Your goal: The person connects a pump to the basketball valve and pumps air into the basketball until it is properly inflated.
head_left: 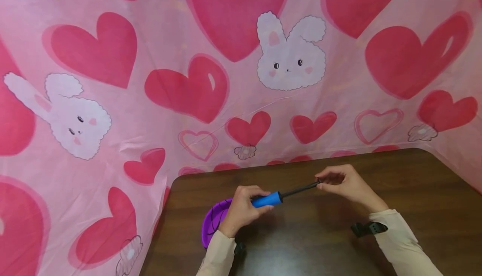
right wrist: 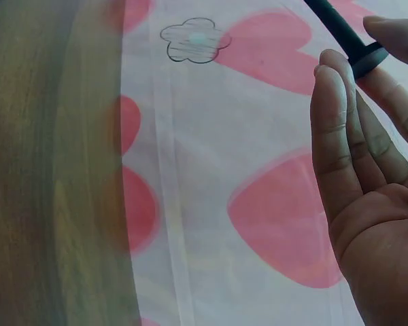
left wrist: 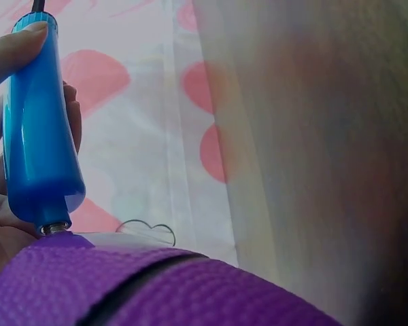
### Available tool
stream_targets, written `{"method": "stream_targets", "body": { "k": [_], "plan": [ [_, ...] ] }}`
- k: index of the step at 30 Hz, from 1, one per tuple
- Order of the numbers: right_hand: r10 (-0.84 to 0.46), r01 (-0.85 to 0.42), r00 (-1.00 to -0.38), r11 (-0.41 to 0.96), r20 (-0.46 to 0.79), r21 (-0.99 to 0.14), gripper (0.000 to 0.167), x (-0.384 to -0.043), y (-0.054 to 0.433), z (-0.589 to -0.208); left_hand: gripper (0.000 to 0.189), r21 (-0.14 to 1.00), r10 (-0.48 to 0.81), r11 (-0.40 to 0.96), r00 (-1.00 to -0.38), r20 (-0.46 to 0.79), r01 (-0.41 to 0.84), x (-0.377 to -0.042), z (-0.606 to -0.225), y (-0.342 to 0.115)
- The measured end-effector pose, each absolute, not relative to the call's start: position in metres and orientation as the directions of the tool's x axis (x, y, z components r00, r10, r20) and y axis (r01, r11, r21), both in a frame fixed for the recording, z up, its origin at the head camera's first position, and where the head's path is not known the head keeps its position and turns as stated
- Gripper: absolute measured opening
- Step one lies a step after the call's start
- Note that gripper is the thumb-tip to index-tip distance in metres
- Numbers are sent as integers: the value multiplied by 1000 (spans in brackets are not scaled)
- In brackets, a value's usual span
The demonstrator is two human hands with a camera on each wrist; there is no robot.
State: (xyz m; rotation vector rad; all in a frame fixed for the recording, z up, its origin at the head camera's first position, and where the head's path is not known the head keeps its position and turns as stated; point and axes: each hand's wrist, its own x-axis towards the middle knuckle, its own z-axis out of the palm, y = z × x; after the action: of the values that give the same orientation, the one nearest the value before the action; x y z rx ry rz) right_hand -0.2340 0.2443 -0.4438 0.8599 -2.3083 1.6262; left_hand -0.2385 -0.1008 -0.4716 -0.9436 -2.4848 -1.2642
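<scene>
A hand air pump has a blue barrel (head_left: 268,200) and a thin black plunger rod (head_left: 300,189) drawn well out of it. My left hand (head_left: 244,209) grips the barrel, its thumb along the side near the top in the left wrist view. My right hand (head_left: 346,184) pinches the rod's black end cap (right wrist: 369,60) between thumb and fingers. From the barrel's lower end a metal fitting (left wrist: 54,229) meets a purple pebbled ball (left wrist: 190,285) with black seams. In the head view that ball looks caved in and bowl-shaped, partly hidden behind my left hand.
A dark brown wooden table (head_left: 320,242) lies below both hands. Behind and to the sides hangs a pink cloth (head_left: 248,96) printed with hearts and rabbits, close to the table's far edge. Dark straps (head_left: 370,228) with devices sit on both wrists.
</scene>
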Motion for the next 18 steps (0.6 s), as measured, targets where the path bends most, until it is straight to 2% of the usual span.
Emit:
{"method": "stream_targets", "body": {
  "k": [5,9,18],
  "plan": [
    [-345,-557,-816,258,463,-789,22,-234,239,-450,34,646,464,439,-773,432,624,-238,-473,-97],
    [-363,-603,-789,307,495,-736,24,-234,218,-460,34,630,472,452,-768,432,632,-237,-473,-96],
    [-375,-641,-756,254,537,-725,26,-228,172,-477,33,612,500,443,-747,438,655,-237,-473,-94]
  ]
}}
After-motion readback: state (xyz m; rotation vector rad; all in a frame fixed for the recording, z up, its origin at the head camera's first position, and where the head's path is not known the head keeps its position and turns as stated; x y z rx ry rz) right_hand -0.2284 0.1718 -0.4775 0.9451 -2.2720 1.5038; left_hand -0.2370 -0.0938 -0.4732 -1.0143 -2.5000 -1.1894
